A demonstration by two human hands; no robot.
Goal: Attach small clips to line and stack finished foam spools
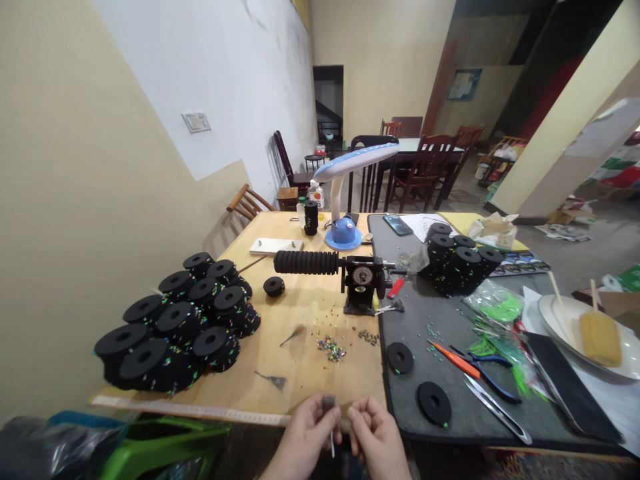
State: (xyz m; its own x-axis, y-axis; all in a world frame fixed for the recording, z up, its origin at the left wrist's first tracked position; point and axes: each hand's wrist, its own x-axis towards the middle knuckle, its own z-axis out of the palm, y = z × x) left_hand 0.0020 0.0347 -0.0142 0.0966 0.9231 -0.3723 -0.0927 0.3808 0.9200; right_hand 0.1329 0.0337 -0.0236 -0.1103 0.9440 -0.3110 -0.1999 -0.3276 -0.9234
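Note:
My left hand (305, 437) pinches a small dark grey tuft (329, 402) at the table's near edge, and a thin white strip (332, 444) hangs below it. My right hand (377, 440) is beside it with its fingertips closed together, showing nothing between them. Scattered coloured beads (331, 347) lie on the wooden table (310, 373) ahead of my hands. A small pointed tool (292, 335) and a metal scraper (271, 380) rest nearby. Black foam rings flecked with colour (170, 327) are heaped at the left.
A hand-cranked spindle with a black ribbed roller (360, 280) stands mid-table beside a blue lamp (344, 233). On the adjoining grey table (415, 413) lie foam discs, pliers, scissors and green strands. A green stool (160, 447) sits at lower left; a plate is at right.

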